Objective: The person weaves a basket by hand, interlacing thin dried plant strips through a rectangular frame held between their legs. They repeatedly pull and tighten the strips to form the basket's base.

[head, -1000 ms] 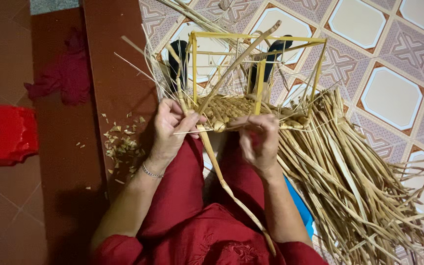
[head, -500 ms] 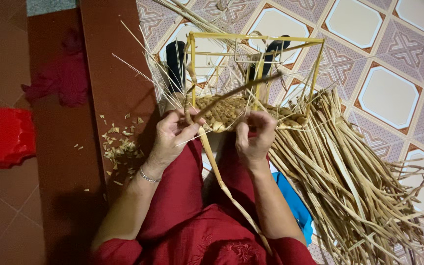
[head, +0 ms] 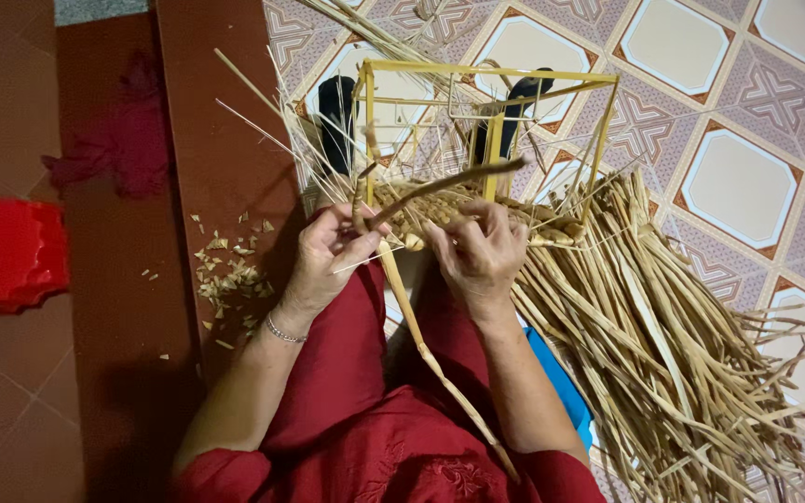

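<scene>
Both hands sit slightly lower than before: left hand (head: 333, 256) pinches a long straw strand (head: 421, 340), right hand (head: 479, 250) curls closed, gripping the woven edge (head: 440, 207) under the yellow frame (head: 491, 74)

No packages, labels, signs or screens appear anywhere in the scene, near or far, left or right.

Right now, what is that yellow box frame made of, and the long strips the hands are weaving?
The yellow frame looks like thin painted metal rod: straight, even, with a slight sheen, though that's not certain. The strips look like dried plant fibre, maybe reed or grass: pale tan, matte, flat, curling at the tips. The left hand and right hand pinch one.
</scene>
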